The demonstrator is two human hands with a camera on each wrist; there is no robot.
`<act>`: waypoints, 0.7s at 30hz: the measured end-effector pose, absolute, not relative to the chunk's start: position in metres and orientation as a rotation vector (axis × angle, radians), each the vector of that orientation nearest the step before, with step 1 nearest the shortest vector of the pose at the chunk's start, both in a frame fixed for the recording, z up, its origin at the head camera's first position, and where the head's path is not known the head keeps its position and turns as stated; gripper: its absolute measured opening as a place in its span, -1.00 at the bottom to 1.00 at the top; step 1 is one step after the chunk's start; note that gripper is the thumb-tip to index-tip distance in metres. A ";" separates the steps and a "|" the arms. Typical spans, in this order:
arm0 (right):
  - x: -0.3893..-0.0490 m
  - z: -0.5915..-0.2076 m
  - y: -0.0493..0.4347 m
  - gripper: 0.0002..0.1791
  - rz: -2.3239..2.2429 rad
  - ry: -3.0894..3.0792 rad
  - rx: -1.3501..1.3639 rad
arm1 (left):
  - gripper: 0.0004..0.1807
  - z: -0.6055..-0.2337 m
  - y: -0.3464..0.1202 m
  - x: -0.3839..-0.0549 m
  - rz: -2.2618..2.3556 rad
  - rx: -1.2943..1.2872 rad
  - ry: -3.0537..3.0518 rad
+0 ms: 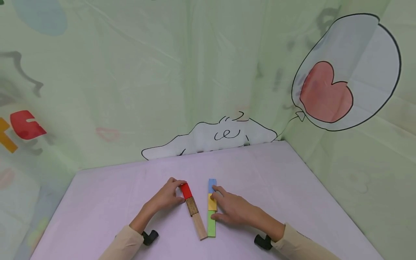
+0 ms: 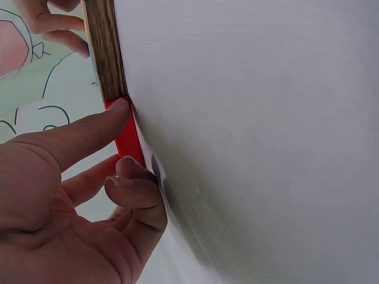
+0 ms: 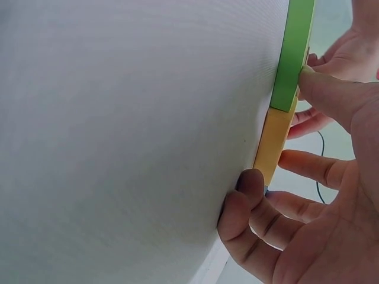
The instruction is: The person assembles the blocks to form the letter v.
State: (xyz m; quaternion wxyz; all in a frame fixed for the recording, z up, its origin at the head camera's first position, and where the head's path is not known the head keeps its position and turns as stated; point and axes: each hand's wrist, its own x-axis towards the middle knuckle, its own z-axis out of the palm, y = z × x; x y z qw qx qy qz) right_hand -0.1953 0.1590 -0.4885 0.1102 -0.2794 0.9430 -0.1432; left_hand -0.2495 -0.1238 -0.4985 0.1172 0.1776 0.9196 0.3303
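Two rows of wooden blocks lie on the table, close at their near ends and spread apart at the far ends. The left row has a red block (image 1: 186,191), a dark brown block (image 1: 192,206) and a pale wood block (image 1: 199,226). My left hand (image 1: 168,195) holds the red block, index finger at its far end and thumb along its side. The right row has a blue block (image 1: 212,183), a yellow block (image 1: 212,206) and a green block (image 1: 211,229). My right hand (image 1: 236,208) touches this row from above, thumb on green, fingers over yellow and blue.
The table (image 1: 260,173) has a pale lilac cloth. Behind it hangs a light green backdrop (image 1: 156,79) with a drawn balloon and cloud. Dark wrist devices (image 1: 150,238) sit under both forearms.
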 end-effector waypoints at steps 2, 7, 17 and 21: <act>-0.195 -0.488 0.159 -0.30 -0.427 2.767 -0.828 | -0.34 -0.499 -0.124 -0.249 0.968 0.518 2.692; -0.194 -0.487 0.160 -0.30 -0.431 2.764 -0.842 | -0.35 -0.501 -0.124 -0.249 0.979 0.509 2.689; -0.195 -0.487 0.160 -0.29 -0.408 2.768 -0.836 | -0.35 -0.502 -0.125 -0.249 0.972 0.511 2.691; -0.195 -0.487 0.160 -0.28 -0.400 2.768 -0.831 | -0.30 -0.501 -0.126 -0.248 0.992 0.491 2.680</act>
